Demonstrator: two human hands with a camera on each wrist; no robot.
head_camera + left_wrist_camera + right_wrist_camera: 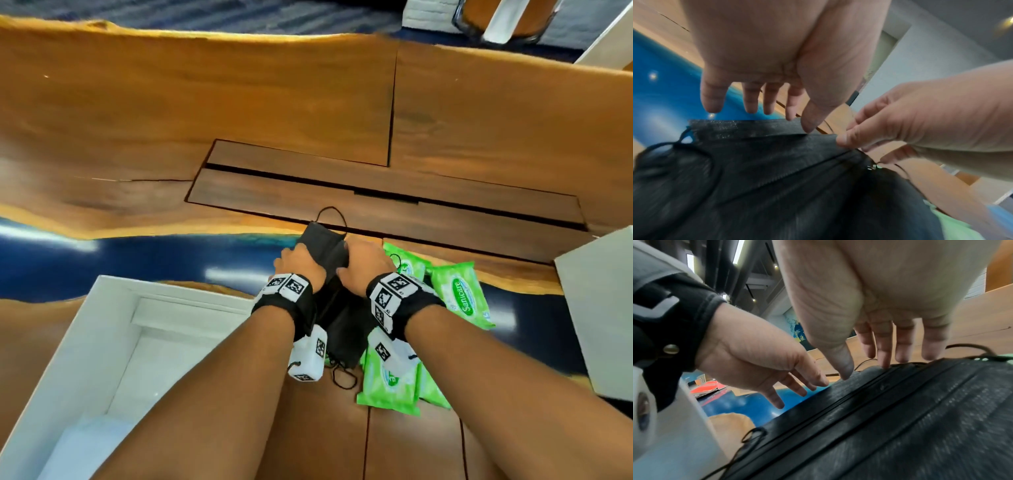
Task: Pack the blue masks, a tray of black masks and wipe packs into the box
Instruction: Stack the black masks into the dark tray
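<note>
A stack of black masks [328, 254] [766, 170] [900, 410] lies on the table, ear loops trailing from both ends. My left hand [298, 261] [777, 116] is at its left side, thumb tip on the top mask's far edge and fingers hanging straight past it. My right hand [363, 261] [869, 363] is at its right side, with thumb and index tips touching the same far edge. Neither hand grips the stack. The white box [113, 286] stands open at the lower left. Green wipe packs [459, 294] lie to the right of the masks.
A pale blue shape [85, 445] lies in the near end of the box; I cannot tell what it is. A white block [599, 308] stands at the right edge. The wooden table [239, 113] has a blue resin strip [102, 253] and a dark inset panel [376, 192].
</note>
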